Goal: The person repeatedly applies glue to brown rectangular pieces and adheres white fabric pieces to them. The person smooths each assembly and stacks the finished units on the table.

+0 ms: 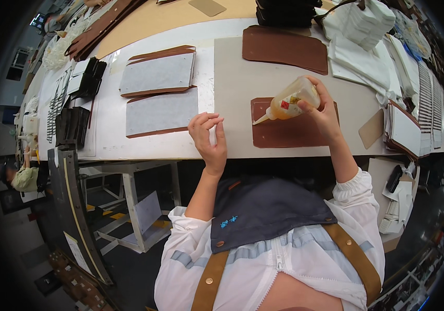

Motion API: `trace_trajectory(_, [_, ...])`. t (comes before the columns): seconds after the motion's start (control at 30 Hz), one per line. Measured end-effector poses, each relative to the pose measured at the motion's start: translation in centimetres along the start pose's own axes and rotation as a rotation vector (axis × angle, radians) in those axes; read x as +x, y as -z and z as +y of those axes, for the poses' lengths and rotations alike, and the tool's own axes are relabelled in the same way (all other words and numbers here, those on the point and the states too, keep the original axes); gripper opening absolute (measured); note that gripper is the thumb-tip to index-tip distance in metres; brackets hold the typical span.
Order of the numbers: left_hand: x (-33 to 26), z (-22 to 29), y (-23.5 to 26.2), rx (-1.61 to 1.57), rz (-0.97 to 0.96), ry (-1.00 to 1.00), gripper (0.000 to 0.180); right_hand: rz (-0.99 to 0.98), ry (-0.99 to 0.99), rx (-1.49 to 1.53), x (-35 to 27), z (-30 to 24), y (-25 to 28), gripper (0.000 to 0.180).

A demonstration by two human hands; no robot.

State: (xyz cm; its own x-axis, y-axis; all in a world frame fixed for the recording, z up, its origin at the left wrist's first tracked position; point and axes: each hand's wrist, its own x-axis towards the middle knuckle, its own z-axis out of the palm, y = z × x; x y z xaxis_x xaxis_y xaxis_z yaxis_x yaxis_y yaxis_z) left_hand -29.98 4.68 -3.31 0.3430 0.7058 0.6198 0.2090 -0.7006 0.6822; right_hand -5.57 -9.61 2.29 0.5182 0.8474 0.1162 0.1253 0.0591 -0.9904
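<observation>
translucent glossy plastic glue bottle (pixel 292 98); matt smooth brown leather panel (pixel 284 132); matt grey board mat (pixel 237 78) beneath.

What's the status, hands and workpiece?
Right hand grips glue bottle, nozzle on brown leather piece. Left hand empty, fingers curled beside it. Nothing obstructing.

The single head-worn fisheye view looks steeply down, close over the worktable (pixel 232 83).

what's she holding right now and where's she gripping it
The right hand grips a yellowish squeeze bottle around its body, nozzle over the brown leather piece. The left hand holds nothing.
</observation>
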Motion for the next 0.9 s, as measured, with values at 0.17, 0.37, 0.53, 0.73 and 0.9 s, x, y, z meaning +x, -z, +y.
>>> trace_trajectory(0.17, [0.0, -0.1, 0.0, 0.021, -0.007, -0.015, 0.009, -0.062, -0.021, 0.020, -1.7, 0.7, 0.3, 0.060])
trace_trajectory(0.37, [0.0, 0.0, -0.1, 0.014, -0.005, 0.003, 0.010, -0.052, -0.190, 0.494, -3.3, 1.2, 1.8, 0.065])
trace_trajectory(0.53, [-0.1, -0.2, -0.2, 0.001, 0.000, 0.006, 0.010, 0.212, -0.091, 1.024, -3.2, 0.9, 9.0, 0.086])
trace_trajectory(0.73, [-0.2, 0.0, -0.1, 0.023, -0.029, -0.017, 0.008, 0.571, 0.097, 0.251, -4.6, 0.5, 17.4, 0.063])
trace_trajectory(0.9, [-0.4, -0.3, -0.3, 0.046, -0.023, -0.005, 0.009, 0.647, 0.072, 0.083, -5.1, 1.6, 18.1, 0.062])
